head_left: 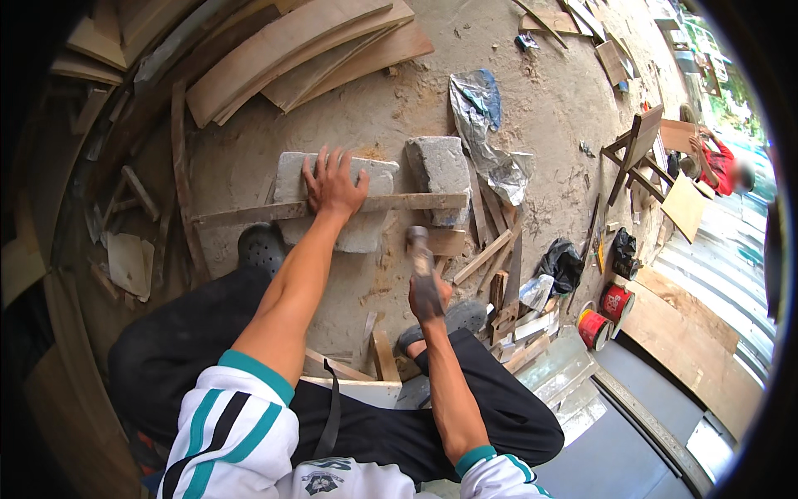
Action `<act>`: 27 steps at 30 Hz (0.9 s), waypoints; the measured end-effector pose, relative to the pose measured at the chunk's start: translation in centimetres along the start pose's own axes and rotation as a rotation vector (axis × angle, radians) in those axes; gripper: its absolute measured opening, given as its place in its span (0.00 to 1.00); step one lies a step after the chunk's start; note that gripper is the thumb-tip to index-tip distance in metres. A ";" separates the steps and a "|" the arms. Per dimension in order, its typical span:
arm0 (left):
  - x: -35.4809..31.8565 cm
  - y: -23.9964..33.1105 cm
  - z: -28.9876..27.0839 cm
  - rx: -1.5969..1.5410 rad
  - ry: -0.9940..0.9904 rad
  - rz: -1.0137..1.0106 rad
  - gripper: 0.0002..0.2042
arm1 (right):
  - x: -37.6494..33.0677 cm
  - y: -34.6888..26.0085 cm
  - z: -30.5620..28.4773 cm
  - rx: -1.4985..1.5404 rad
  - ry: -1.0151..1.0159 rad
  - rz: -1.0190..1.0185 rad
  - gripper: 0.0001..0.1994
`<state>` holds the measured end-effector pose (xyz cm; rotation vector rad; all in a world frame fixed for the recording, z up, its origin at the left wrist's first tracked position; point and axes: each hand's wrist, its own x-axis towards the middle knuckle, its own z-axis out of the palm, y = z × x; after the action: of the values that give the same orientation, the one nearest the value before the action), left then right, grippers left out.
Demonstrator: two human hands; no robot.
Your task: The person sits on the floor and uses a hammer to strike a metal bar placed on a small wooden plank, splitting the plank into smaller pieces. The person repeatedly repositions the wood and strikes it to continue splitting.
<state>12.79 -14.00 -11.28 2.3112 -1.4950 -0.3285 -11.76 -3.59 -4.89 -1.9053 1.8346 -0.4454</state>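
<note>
The right hand [429, 298] is closed around a hammer [421, 264], whose handle points away from the person, head [416, 235] just short of a long wooden strip [399, 202]. Offcuts [499, 312] and two red cans [605, 314] lie to that hand's right. Farther out, the left hand [334, 185] presses flat, fingers spread, on the strip, which runs left to right across two grey stone blocks [439, 170]. The hammer's blurred head hides its striking face. Beyond the left hand lie curved plywood sheets [291, 50].
</note>
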 end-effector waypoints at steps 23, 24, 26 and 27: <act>-0.1 -0.5 0.0 0.043 0.013 -0.004 0.26 | 2.6 -1.1 -1.1 0.155 0.120 -0.055 0.13; -0.1 -0.3 0.2 0.043 0.013 0.004 0.26 | 2.1 -0.8 -1.1 0.207 0.181 -0.140 0.13; 0.1 -0.3 0.3 0.048 0.011 0.010 0.26 | 1.0 1.6 0.3 0.139 -0.110 0.098 0.16; 0.0 -0.2 0.3 0.046 0.004 0.011 0.26 | 1.3 0.8 0.6 0.132 -0.152 0.181 0.15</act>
<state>12.85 -14.00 -11.68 2.3369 -1.5275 -0.2891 -12.03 -4.80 -5.90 -1.6233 1.8109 -0.3413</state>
